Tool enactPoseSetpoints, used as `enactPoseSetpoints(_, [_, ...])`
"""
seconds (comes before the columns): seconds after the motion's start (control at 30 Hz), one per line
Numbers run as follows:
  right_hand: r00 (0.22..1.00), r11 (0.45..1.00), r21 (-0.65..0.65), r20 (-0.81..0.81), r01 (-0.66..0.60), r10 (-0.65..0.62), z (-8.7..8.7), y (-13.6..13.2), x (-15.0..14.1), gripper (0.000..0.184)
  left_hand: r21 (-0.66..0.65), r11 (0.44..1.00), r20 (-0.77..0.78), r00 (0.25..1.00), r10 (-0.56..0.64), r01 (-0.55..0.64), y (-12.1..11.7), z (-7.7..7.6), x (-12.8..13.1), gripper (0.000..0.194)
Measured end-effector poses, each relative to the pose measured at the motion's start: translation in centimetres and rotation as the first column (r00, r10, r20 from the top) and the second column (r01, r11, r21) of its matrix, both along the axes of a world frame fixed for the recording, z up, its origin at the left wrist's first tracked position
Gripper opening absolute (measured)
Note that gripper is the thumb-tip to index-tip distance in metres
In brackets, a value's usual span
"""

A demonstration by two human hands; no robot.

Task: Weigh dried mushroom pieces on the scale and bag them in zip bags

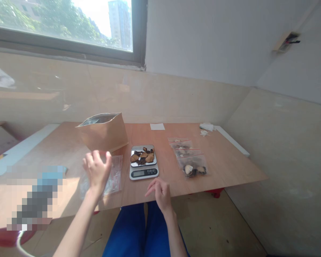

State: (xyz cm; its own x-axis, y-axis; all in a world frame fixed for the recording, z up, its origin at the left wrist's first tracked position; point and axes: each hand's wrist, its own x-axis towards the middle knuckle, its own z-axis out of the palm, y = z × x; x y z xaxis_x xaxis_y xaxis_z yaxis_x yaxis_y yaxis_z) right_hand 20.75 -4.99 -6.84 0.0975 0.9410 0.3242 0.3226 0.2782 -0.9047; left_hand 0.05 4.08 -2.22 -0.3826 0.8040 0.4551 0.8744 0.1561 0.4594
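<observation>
A digital kitchen scale point(144, 173) stands in the middle of the table, with brown and dark dried pieces, perhaps mushrooms, point(143, 156) on its plate. My left hand point(96, 169) is raised over a stack of clear zip bags point(115, 178), left of the scale. Its fingers are loosely bent, the thumb apart, and nothing shows in it. Near the table's front edge, just below the scale, my right hand point(160, 192) has some fingers stretched to the left and others bent; I see nothing held there. Behind my left hand stands an open brown paper bag point(104, 134).
Several filled zip bags point(194, 166) overlap in a row right of the scale. A white paper point(157, 126) lies at the back, and white scraps point(206, 127) at the back right. A blurred-out object point(40, 196) with a white cable point(20, 242) is at the left.
</observation>
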Motion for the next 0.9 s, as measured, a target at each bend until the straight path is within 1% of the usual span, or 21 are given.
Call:
enactPoseSetpoints(0.03, [1.000,1.000,0.009,0.008,-0.008,0.008,0.0,0.0,0.1,0.057,0.145,0.989,-0.009,1.000,0.019,-0.017,1.3,1.9,-0.5,0.037])
enactPoseSetpoints(0.07, [1.000,1.000,0.016,0.017,-0.017,0.017,0.0,0.0,0.2,0.056,0.271,0.961,0.003,0.999,0.048,-0.047,2.7,3.9,-1.0,0.035])
enactPoseSetpoints(0.1, [0.999,0.999,0.024,0.025,-0.025,0.025,0.0,-0.1,0.3,0.055,0.366,0.928,0.005,0.997,0.071,-0.068,4.2,5.8,-1.5,0.036])
enactPoseSetpoints(0.13, [0.999,0.999,0.034,0.031,-0.031,0.030,0.0,-0.1,0.4,0.055,0.399,0.916,-0.012,0.998,0.063,-0.053,5.6,7.6,-2.0,0.038])
enactPoseSetpoints(0.17, [0.999,0.998,0.044,0.034,-0.034,0.032,0.0,-0.1,0.6,0.055,0.388,0.920,-0.017,0.998,0.061,-0.050,7.0,9.1,-2.4,0.041])
enactPoseSetpoints(0.2, [0.999,0.998,0.055,0.036,-0.033,0.031,0.1,-0.1,0.7,0.055,0.335,0.941,-0.019,0.998,0.058,-0.048,8.1,10.3,-2.8,0.045])
enactPoseSetpoints(0.23, [0.999,0.997,0.069,0.040,-0.028,0.025,0.1,0.0,0.7,0.054,0.247,0.968,-0.029,0.999,0.045,-0.036,9.0,11.1,-3.1,0.047])
enactPoseSetpoints(0.3, [0.999,0.995,0.097,0.053,-0.013,0.008,0.4,0.1,0.7,0.049,0.045,0.999,-0.028,0.999,0.021,-0.020,9.8,11.9,-3.6,0.048])
enactPoseSetpoints(0.37, [0.999,0.992,0.121,0.044,0.017,-0.023,1.1,0.2,0.4,0.039,-0.091,0.996,-0.018,1.000,-0.019,0.017,9.1,11.7,-3.7,0.051])
enactPoseSetpoints(0.43, [0.999,0.987,0.154,0.002,0.051,-0.052,2.0,0.5,-0.4,0.030,-0.140,0.987,-0.039,0.996,-0.082,0.076,7.3,11.0,-3.6,0.056])
enactPoseSetpoints(0.47, [0.998,0.983,0.175,-0.020,0.058,-0.055,2.7,0.6,-1.0,0.027,-0.152,0.984,-0.074,0.991,-0.110,0.098,6.0,10.4,-3.5,0.057])
enactPoseSetpoints(0.5, [0.999,0.979,0.200,-0.027,0.048,-0.043,3.4,0.8,-1.7,0.027,-0.163,0.976,-0.105,0.981,-0.163,0.145,4.7,9.8,-3.4,0.056])
enactPoseSetpoints(0.53, [1.000,0.973,0.228,-0.012,0.012,-0.010,4.2,0.9,-2.5,0.028,-0.150,0.974,-0.106,0.977,-0.185,0.168,3.4,9.1,-3.3,0.052])
enactPoseSetpoints(0.57, [0.999,0.965,0.260,0.027,-0.042,0.037,4.9,1.1,-3.4,0.030,-0.121,0.974,-0.084,0.976,-0.200,0.189,2.1,8.3,-3.3,0.045])
enactPoseSetpoints(0.6, [0.992,0.951,0.288,0.085,-0.109,0.088,5.7,1.4,-4.4,0.033,-0.078,0.969,-0.046,0.970,-0.239,0.235,0.9,7.4,-3.2,0.039])
enactPoseSetpoints(0.67, [0.959,0.918,0.325,0.239,-0.229,0.155,6.9,2.0,-6.3,0.037,0.026,0.934,0.027,0.934,-0.357,0.356,-1.2,5.6,-3.3,0.033])
enactPoseSetpoints(0.7, [0.932,0.908,0.320,0.324,-0.269,0.162,7.3,2.4,-7.2,0.038,0.088,0.920,0.024,0.922,-0.386,0.383,-2.0,4.6,-3.3,0.034])
enactPoseSetpoints(0.73, [0.901,0.910,0.295,0.404,-0.290,0.157,7.6,2.8,-8.0,0.038,0.137,0.907,0.005,0.915,-0.403,0.399,-2.7,3.8,-3.3,0.035])
enactPoseSetpoints(0.77, [0.867,0.925,0.245,0.476,-0.292,0.148,7.8,3.4,-8.6,0.037,0.174,0.892,-0.032,0.907,-0.419,0.418,-3.2,3.0,-3.2,0.036])
enactPoseSetpoints(0.83, [0.790,0.963,0.083,0.592,-0.256,0.159,8.0,4.7,-9.8,0.035,0.208,0.872,-0.128,0.896,-0.425,0.444,-4.0,2.0,-3.0,0.036])
enactPoseSetpoints(0.9, [0.708,0.972,-0.068,0.674,-0.223,0.209,8.0,6.5,-10.9,0.035,0.226,0.866,-0.203,0.891,-0.405,0.446,-4.4,1.3,-2.6,0.035])
